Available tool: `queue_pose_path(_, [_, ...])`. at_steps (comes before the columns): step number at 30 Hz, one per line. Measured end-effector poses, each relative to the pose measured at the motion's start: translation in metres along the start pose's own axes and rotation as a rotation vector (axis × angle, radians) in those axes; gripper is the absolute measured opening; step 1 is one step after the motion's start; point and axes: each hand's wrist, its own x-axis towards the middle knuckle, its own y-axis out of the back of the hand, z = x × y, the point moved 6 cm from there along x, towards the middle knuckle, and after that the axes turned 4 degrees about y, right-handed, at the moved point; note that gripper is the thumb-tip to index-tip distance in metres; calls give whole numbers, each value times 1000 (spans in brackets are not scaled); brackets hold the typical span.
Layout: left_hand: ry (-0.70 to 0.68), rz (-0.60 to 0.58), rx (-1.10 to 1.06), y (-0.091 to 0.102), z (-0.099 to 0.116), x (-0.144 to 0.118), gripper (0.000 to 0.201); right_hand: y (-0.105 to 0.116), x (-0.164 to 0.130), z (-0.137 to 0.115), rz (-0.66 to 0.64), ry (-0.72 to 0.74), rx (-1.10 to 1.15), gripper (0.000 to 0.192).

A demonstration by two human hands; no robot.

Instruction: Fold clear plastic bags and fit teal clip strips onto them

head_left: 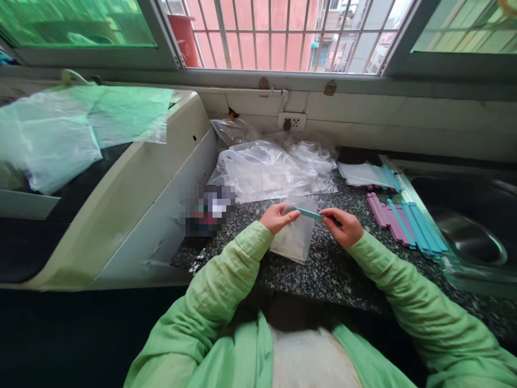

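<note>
My left hand (278, 217) is closed, its thumb on the left end of a thin teal strip (310, 214). The right end of that strip is pinched between the thumb and fingers of my right hand (342, 226). Just beneath lies a small stack of clear plastic bags (294, 240) on the speckled counter; whether my left fingers also grip a bag, I cannot tell. To the right of my right hand, several pink strips (385, 215) and several teal strips (422, 226) lie side by side.
Filled-looking clear bags with strips (363, 175) lie at the back right. Crumpled plastic sheeting (266, 167) covers the counter's back. A sink (476, 237) is at the right, a bulky beige machine (161, 156) at the left. A blurred dark object (210, 210) sits beside it.
</note>
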Motion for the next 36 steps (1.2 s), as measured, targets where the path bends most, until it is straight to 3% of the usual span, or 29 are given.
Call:
queue_pose_path(8, [48, 49, -11, 3, -7, 4, 47, -1, -1, -3, 0, 29, -31, 17])
queue_pose_path(15, [94, 81, -70, 4, -11, 4, 42, 6, 0, -10, 104, 121, -217, 13])
queue_pose_path(24, [80, 51, -169, -3, -6, 2, 48, 11, -5, -18, 200, 198, -283, 13])
queue_pose_path(36, [98, 20, -249, -6, -16, 5, 45, 12, -3, -20, 195, 218, -326, 10])
